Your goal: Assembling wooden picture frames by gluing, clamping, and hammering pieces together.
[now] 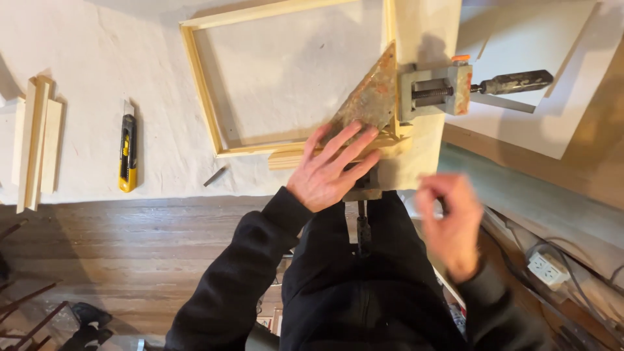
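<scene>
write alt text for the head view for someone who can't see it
A left hand presses flat on a rusty corner clamp gripping one corner of a wooden frame on a white table. The right hand is blurred, off the table edge. A yellow knife lies left.

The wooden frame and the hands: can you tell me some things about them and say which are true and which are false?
1. The left hand lies flat on the corner of the wooden frame. True.
2. The right hand holds the utility knife. False: the knife lies alone on the white cloth, far to the left, and the blurred hand is off the table edge.
3. A rusty corner clamp sits at the frame's corner. True.
4. The frame is painted blue. False: it is pale bare wood.
5. Some wooden strips lie at the left edge of the table. True.
</scene>
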